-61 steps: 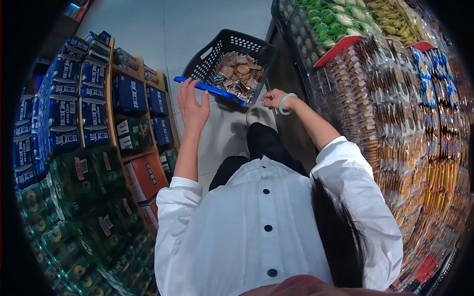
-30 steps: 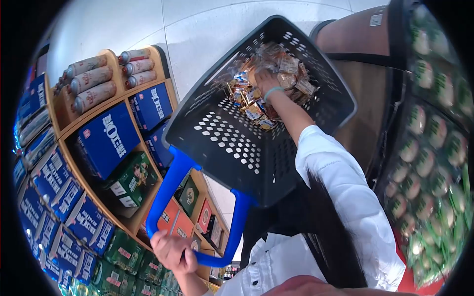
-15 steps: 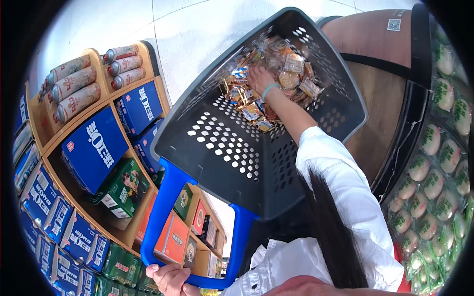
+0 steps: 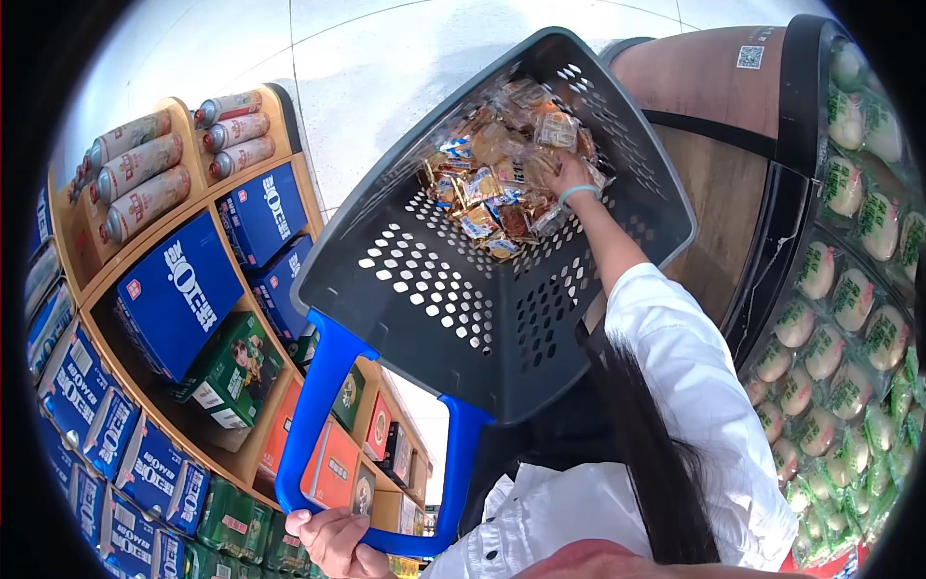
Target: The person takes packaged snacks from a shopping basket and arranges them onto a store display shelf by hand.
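Observation:
A dark grey basket with perforated sides tilts in front of me. Its blue handle is gripped near the lower left corner by my left hand, fingers wrapped round it. Inside the basket lies a pile of small wrapped snacks. My right hand, with a pale green bangle on the wrist, reaches into the right part of the pile. Its fingers are partly hidden among clear-wrapped packets, so whether it grips one is unclear.
Wooden shelves at the left carry cans, blue boxes and a green box. At the right stand a brown display unit and bagged white vegetables. Pale floor shows beyond the basket.
The basket has been raised from low before me and tilted, and my left hand has closed on its handle. My right hand entered the basket and lately shifted right across the snacks.

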`<state>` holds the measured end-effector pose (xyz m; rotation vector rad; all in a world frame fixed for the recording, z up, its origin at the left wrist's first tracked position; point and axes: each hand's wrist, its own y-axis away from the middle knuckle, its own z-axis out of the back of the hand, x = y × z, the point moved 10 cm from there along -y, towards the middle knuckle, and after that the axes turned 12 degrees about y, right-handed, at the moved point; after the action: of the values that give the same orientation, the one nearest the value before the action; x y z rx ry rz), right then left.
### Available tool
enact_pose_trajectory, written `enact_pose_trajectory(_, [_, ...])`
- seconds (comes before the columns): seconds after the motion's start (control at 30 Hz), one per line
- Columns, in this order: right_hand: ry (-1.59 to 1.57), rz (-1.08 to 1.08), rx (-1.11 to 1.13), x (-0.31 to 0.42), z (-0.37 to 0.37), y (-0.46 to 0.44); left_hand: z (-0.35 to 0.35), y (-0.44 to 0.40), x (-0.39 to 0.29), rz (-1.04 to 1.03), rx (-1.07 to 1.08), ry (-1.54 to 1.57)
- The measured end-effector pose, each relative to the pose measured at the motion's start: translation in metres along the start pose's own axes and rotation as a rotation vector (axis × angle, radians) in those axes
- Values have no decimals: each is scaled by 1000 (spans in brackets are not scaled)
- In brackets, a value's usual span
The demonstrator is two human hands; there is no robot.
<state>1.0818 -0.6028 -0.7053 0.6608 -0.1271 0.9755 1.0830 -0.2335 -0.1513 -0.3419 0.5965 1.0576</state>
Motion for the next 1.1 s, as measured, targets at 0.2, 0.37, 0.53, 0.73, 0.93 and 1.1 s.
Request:
enact_pose_trajectory(0.2, [84, 245, 319, 76, -13, -20, -2, -3, -2, -52, -10, -16])
enact_pose_trajectory(0.37, [201, 166, 279, 118, -49, -59, -4, -6, -1, 8, 0, -54])
enact_pose_trajectory(0.53, [238, -12, 272, 113, -66, -77, -5, -6, 1, 26, 44, -109])
enact_pose_trajectory(0.73, [259, -13, 151, 105, -43, -76, -3, -4, 1, -26, 77, -68])
enact_pose_trajectory(0.93, [356, 202, 148, 114, -37, -54, 0, -4, -1, -23, -24, -25])
enact_pose_trajectory(1.1, [353, 312, 264, 126, -64, -39, 1, -1, -2, -4, -86, -12])
